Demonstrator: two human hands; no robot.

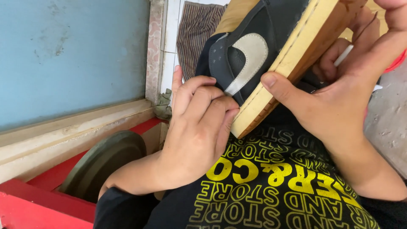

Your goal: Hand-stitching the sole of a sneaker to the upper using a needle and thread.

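over the lap, the dark sneaker [250, 51] lies on its side. left hand [199, 127] pinches its edge; right hand [335, 97] grips its tan sole [296, 63] and a white stick [343, 55]. sole edge looks partly worked.

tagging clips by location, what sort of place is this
Probably a small shoe repair spot, perhaps at a doorway or street side. Both hands work on a dark sneaker with a tan sole; a round grey wheel sits in a red wooden frame, beside bare concrete floor.
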